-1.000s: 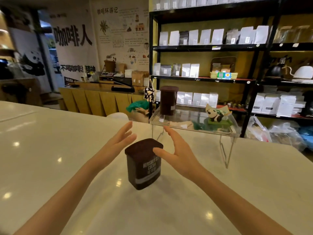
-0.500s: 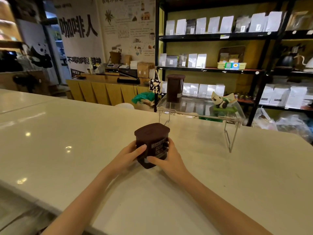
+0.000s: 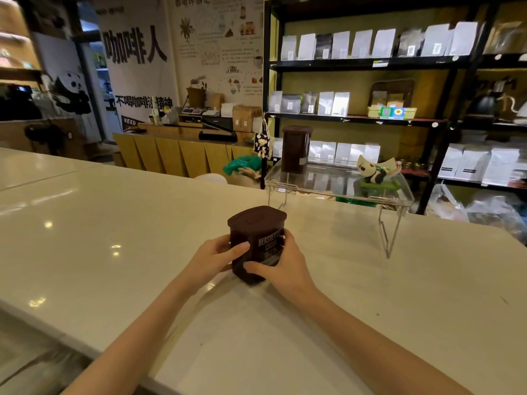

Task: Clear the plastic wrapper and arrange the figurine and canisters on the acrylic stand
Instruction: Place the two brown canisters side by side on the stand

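Now clamped from both sides: left hand (image 3: 213, 259) and right hand (image 3: 281, 265) pressed against the Hershey's cocoa canister (image 3: 256, 243), where a second ago both hovered open and apart, just short of it. Closed round it half a second ago too, much as now. Same spot near the middle of the white countertop (image 3: 114, 238), upright or very slightly tilted; base resting on the surface or just lifted, hard to tell. Left thumb across the near-left face, right thumb low on the front edge (remaining fingers wrapped behind, out of sight).

Far right on the counter, unmoved across the frames: the clear acrylic stand (image 3: 339, 192) on thin wire legs. On its far-left corner, a second dark brown canister (image 3: 296, 149), upright. On its right part, the panda figurine (image 3: 373, 172) on a green base, with something pale and crinkled behind it (possibly plastic wrapper, not clear). Stand's surface see-through and full of reflections, so its exact edges blur into the black shelving (image 3: 356, 62) and white pouches behind.

Forearms cut off by the bottom of the frame. Canister label partly covered by the right hand's fingers.

Open counter between canister and stand, and wide bare surface to the left. Middle of the stand unoccupied, between the far canister and the figurine. Counter's near edge running diagonally at lower left.
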